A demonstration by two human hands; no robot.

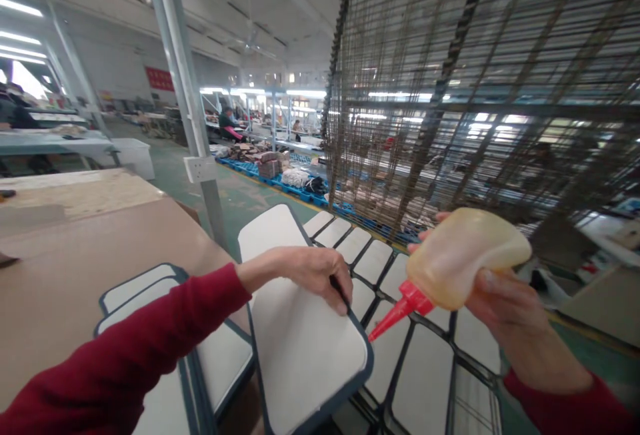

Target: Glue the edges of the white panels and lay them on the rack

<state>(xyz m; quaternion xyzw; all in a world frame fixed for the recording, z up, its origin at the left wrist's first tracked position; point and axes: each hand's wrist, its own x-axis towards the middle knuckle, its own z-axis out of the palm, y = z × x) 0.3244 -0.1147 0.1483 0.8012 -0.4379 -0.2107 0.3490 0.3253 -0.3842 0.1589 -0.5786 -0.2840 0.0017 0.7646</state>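
Two hands busy. We see our left hand [315, 275] palm down, knuckles bent, thumb and fingers pinching the dark edging on the right side of a white panel [310, 361]. The panel slants below the forearm, near corner toward us. The left arm, in a red sleeve [135, 348], reaches in from lower left, wrist slightly arched. We have our right hand [505, 308] wrapped around a yellowish squeeze bottle [465, 258], thumb on the near side, fingertips showing behind; the right forearm rises from lower right. We tip the bottle so its red nozzle [400, 308] points down-left, tip right by the panel's dark edge; contact, we can't tell. Further out: similar panels stacked left [225, 361], rows of pale panels [423, 381] right, brown tabletop [150, 235], pillar [185, 68], tall wire rack [400, 101], blue pallets [240, 163] with bundles, a seated person [227, 125] far back.
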